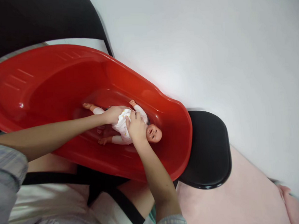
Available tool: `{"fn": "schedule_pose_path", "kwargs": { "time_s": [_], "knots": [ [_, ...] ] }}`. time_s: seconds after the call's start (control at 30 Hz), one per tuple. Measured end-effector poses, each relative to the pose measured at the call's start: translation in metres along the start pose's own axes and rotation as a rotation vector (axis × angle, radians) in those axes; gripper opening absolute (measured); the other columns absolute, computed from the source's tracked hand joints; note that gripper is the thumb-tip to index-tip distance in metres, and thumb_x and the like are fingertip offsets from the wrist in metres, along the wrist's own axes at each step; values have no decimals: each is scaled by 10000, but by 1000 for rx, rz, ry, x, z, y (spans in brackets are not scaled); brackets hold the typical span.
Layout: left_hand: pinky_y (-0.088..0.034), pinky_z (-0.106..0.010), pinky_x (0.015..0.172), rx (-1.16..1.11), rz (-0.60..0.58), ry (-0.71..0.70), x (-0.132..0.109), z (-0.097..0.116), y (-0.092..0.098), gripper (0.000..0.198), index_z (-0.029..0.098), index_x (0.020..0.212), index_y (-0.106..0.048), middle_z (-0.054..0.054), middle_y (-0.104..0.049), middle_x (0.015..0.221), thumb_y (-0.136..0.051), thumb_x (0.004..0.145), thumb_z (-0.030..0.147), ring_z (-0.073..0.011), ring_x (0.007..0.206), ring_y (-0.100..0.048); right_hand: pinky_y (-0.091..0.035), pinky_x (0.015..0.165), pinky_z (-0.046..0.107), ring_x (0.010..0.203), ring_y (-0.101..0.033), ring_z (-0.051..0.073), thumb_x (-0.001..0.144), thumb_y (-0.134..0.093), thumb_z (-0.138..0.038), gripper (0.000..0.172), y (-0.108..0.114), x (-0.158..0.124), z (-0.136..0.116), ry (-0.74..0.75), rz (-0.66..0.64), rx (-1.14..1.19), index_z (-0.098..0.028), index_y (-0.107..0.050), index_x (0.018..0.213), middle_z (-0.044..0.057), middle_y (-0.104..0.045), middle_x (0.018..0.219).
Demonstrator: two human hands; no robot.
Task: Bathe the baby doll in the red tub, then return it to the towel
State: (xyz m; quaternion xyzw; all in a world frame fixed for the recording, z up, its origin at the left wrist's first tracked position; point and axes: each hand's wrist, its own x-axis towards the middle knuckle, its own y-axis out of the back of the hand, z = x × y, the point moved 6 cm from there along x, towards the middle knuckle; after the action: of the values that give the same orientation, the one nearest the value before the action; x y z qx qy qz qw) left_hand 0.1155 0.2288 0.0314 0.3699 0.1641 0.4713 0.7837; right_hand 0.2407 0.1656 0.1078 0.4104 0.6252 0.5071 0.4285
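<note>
I have both hands down in the red baby bathtub (65, 79), which lies tilted across the frame with its rounded end toward four o'clock, resting against a black stool seat (209, 149). The baby doll (123, 127) lies on its back on the tub floor, head toward four o'clock and feet toward nine o'clock, so its front faces up at me. My left hand (113, 114) reaches in from nine o'clock and lies curled over the doll's middle, fingers gathering the white romper (120, 124); it looks like a steadying hold. My right hand (136, 127) comes up from six o'clock, fingers pinched closed on the romper fabric at the chest, just beside the head. A white wall (210, 41) fills the upper right, and pink bedding (240, 193) lies at five o'clock.
</note>
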Motion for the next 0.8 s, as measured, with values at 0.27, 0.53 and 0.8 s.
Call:
{"fn": "schedule_pose_path", "kwargs": {
  "time_s": [0.27,0.53,0.8],
  "knots": [
    [-550,-404,1146,50,18,-55,-5,-8,1,506,229,1338,-791,-133,-766,1410,-686,871,395,-362,1314,-709,-595,928,371,1139,-768,300,1186,-416,-534,499,9,-1,10,-185,-131,170,-138,-569,1450,193,-769,1278],
    [-534,-410,1110,-45,27,17,-2,1,18,485,209,1249,-820,-118,-802,1297,-749,838,456,-363,1276,-721,-565,958,330,1190,-763,273,1188,-452,-454,422,18,-3,19,-211,-48,335,-162,-563,1471,146,-783,1267],
    [-517,-382,1146,-177,85,25,-2,-5,34,614,225,1274,-830,-94,-795,1368,-804,744,533,-354,1307,-716,-585,962,340,1165,-768,274,1158,-458,-321,439,23,-15,19,-128,40,333,-164,-529,1563,145,-782,1249]
  ]
}}
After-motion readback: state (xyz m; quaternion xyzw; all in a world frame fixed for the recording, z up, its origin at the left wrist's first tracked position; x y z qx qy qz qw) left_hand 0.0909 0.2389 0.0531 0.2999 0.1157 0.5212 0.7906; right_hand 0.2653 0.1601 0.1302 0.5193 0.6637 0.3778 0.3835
